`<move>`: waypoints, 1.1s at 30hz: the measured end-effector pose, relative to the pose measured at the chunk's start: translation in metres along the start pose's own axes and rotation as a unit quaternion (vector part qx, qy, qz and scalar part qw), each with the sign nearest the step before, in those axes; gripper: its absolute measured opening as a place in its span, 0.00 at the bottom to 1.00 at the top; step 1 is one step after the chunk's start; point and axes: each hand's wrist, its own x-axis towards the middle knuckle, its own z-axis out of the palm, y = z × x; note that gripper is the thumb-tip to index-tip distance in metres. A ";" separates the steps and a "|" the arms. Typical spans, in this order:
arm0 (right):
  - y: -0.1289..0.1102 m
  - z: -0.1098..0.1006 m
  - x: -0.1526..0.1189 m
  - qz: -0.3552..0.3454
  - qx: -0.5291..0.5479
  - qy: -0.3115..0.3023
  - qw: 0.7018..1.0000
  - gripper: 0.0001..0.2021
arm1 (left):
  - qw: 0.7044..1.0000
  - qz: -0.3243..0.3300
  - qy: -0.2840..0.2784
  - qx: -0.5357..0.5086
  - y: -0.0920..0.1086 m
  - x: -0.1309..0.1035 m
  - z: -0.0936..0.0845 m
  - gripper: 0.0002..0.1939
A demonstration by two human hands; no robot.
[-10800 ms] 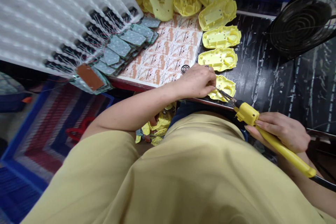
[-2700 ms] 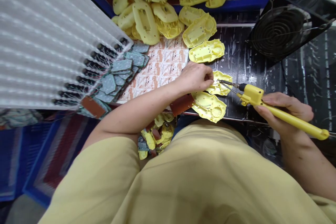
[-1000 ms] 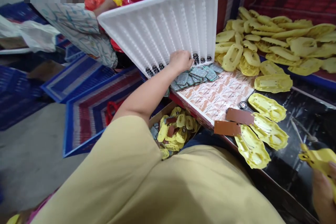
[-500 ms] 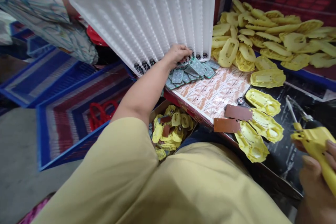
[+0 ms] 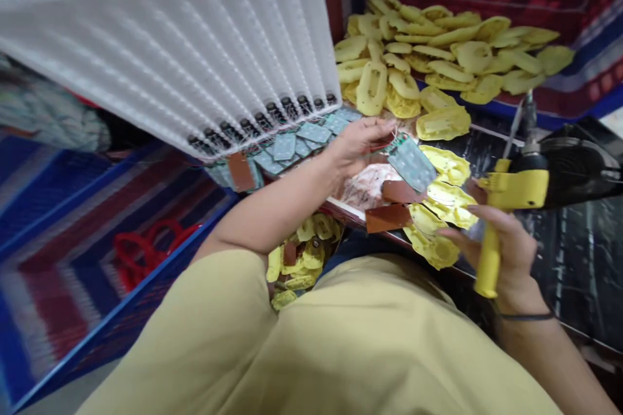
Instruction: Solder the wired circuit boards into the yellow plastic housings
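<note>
My left hand [image 5: 357, 142] pinches the thin wires of a grey-green circuit board [image 5: 413, 165], which hangs tilted from the fingertips. Below it, yellow plastic shells [image 5: 450, 201] lie in a row, with brown rectangular boards [image 5: 388, 218] at their left ends. My right hand [image 5: 516, 246] is wrapped around a yellow soldering gun [image 5: 518, 188], its metal tip pointing up and away from me. Behind my left forearm, more circuit boards [image 5: 285, 146] lie overlapped along the lower edge of a white foam tray [image 5: 170, 65], near a row of small black round parts [image 5: 263, 120].
A heap of yellow shells [image 5: 438, 65] fills the back right. Under the table edge, more yellow parts [image 5: 311, 256] lie in a box. A blue striped crate [image 5: 63, 285] with red ring-shaped pieces [image 5: 146, 249] stands at left. A dark object [image 5: 584, 159] is behind the soldering gun.
My left hand has drawn a circuit board from the pile by the tray and carried it right, over the yellow shells. My right hand has brought the soldering gun inward, and the view has shifted right.
</note>
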 end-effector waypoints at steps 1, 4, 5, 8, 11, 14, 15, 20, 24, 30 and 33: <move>-0.003 0.003 0.005 -0.036 -0.014 0.002 0.999 0.16 | 0.998 -0.027 -0.016 -0.055 -0.004 -0.003 0.019 0.11; -0.007 0.003 0.011 -0.122 -0.079 0.009 0.989 0.13 | 0.975 -0.108 -0.073 -0.178 -0.016 -0.010 0.054 0.10; -0.007 0.000 0.011 -0.111 -0.099 0.028 0.988 0.12 | 0.975 -0.111 -0.099 -0.164 -0.019 -0.012 0.058 0.13; -0.005 -0.008 0.007 -0.014 -0.117 0.121 0.986 0.10 | 0.992 0.000 -0.123 -0.012 -0.022 -0.013 0.053 0.20; -0.006 -0.011 0.005 0.076 -0.056 0.170 0.981 0.09 | 0.977 0.156 -0.096 0.114 -0.015 -0.013 0.046 0.20; -0.008 -0.008 0.004 0.127 0.010 0.154 0.980 0.07 | 0.977 0.144 -0.134 0.084 -0.009 -0.012 0.053 0.22; -0.009 -0.006 0.003 0.130 0.019 0.146 0.981 0.07 | 0.980 0.126 -0.144 0.053 -0.009 -0.012 0.059 0.22; -0.014 0.005 0.001 0.136 0.013 0.144 0.980 0.06 | 0.987 0.069 -0.138 -0.037 -0.012 -0.007 0.083 0.13; -0.006 0.004 0.003 0.116 0.077 0.117 0.983 0.09 | 0.991 0.032 -0.127 -0.030 0.002 0.000 0.073 0.09; 0.056 -0.005 0.028 0.153 0.011 -0.019 0.988 0.17 | 0.975 0.052 -0.141 0.161 0.024 0.030 0.030 0.10; 0.086 0.010 0.041 0.162 -0.009 -0.097 0.982 0.20 | 0.944 0.073 -0.182 0.266 0.018 0.051 0.030 0.05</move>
